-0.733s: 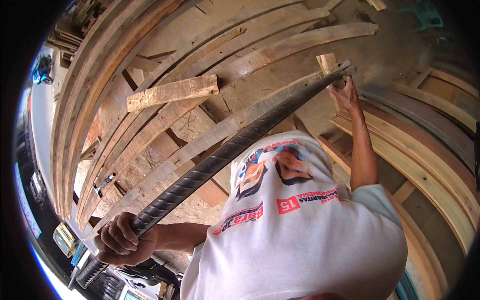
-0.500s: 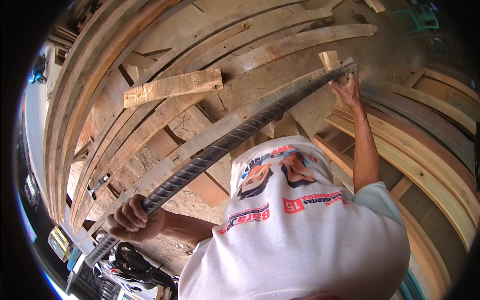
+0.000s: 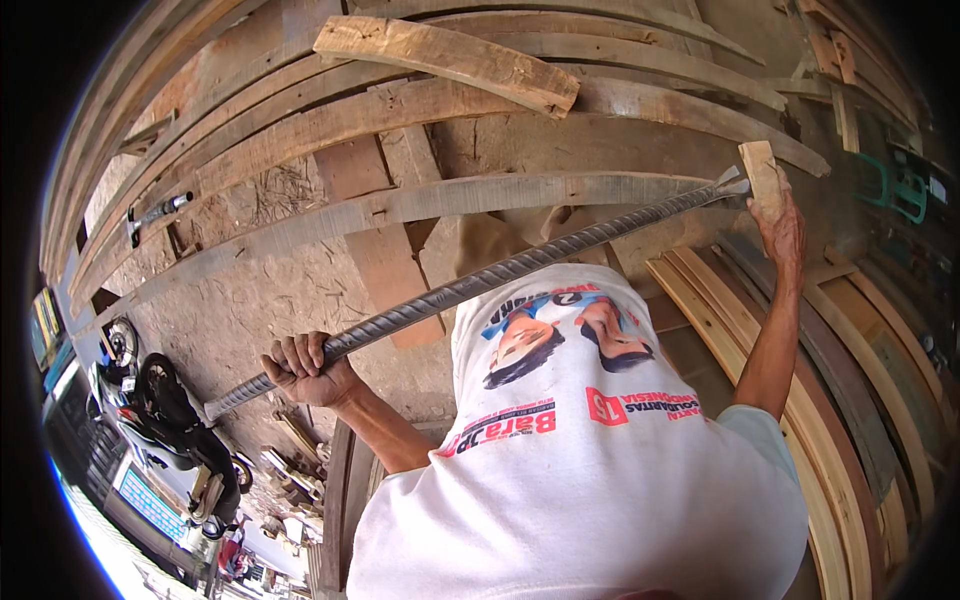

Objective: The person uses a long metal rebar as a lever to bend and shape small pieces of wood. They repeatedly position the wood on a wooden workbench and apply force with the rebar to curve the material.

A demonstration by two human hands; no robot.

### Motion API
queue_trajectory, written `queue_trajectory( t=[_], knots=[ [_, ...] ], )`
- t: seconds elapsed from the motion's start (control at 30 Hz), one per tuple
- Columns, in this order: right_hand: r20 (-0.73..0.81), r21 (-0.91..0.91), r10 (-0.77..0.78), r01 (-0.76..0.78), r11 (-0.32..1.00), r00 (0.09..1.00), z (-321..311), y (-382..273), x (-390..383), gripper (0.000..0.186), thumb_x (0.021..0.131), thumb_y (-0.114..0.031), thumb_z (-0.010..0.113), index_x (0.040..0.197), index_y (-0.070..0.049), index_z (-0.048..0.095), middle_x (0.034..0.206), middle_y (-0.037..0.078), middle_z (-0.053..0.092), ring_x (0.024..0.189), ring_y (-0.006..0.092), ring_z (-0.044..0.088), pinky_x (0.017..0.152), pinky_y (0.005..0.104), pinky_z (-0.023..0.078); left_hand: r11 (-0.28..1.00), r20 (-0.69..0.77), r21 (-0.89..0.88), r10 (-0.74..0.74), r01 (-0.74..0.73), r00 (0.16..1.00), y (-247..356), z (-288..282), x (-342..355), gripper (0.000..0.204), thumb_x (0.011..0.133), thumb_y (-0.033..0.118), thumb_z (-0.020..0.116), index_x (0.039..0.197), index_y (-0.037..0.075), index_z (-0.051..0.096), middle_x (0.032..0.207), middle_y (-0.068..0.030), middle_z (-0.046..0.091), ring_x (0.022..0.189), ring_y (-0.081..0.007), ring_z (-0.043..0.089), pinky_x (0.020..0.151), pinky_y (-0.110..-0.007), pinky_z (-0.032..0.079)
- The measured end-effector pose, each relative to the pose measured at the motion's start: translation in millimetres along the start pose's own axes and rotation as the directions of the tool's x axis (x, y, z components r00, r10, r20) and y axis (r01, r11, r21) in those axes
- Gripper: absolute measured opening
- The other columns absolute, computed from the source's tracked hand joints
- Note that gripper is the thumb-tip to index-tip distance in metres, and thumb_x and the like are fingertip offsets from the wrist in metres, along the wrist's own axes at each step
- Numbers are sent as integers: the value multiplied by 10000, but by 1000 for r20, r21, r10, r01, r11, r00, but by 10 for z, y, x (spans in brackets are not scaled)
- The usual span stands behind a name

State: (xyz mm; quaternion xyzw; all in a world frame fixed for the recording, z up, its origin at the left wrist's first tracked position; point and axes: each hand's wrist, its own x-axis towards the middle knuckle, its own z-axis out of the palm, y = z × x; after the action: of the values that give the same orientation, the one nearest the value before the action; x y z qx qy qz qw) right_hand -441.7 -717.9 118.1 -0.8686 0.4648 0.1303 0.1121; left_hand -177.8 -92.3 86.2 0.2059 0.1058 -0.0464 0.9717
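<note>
The left hand (image 3: 312,370) is gripping a ribbed steel bar (image 3: 500,278), its fingers curling closely around the shaft a little way in from the lower end. The bar is slanting across the front of the person's body, rising from lower left to upper right, and passing just beyond the white shirt (image 3: 600,480). Its flattened, split tip is ending just beside a wooden block (image 3: 763,165), though whether the two are touching cannot be told. The right hand (image 3: 782,225) is closing around that block, holding it roughly upright, with the arm reaching well forward. Behind the bar, a long beam (image 3: 620,188) is running across the view, with more beams lying farther out and a short plank (image 3: 450,62) resting aslant on top of them. At the left, a metal tool (image 3: 155,215) with a black grip is lying by the beams. Pale boards (image 3: 720,320) are lying side by side below the right arm, and a green chair (image 3: 895,190) is standing beyond them. A motorcycle (image 3: 175,430) is standing at the lower left, past the bar's lower end.
</note>
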Motion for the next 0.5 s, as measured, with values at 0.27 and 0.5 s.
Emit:
queue_trajectory(
  t=[0.27,0.5],
  knots=[
    [-76,356,-501,493,794,862,-412,-1637,-69,796,872,-351,758,1514,-17,427,1374,213,601,1222,286,619,1013,414,512,997,-159,2,81,-81,984,300,-155,-294,394,1054,214,483,682,137,380,539,42,329,424,-82,315,487,-259,374],
    [48,486,-891,769,415,451,-223,-4589,-242,905,845,-571,718,1449,59,478,1376,286,575,1302,377,558,1090,441,452,989,-297,39,151,-146,943,260,-130,-396,374,1036,204,513,686,149,394,519,48,329,427,-71,333,467,-262,372]
  ],
)
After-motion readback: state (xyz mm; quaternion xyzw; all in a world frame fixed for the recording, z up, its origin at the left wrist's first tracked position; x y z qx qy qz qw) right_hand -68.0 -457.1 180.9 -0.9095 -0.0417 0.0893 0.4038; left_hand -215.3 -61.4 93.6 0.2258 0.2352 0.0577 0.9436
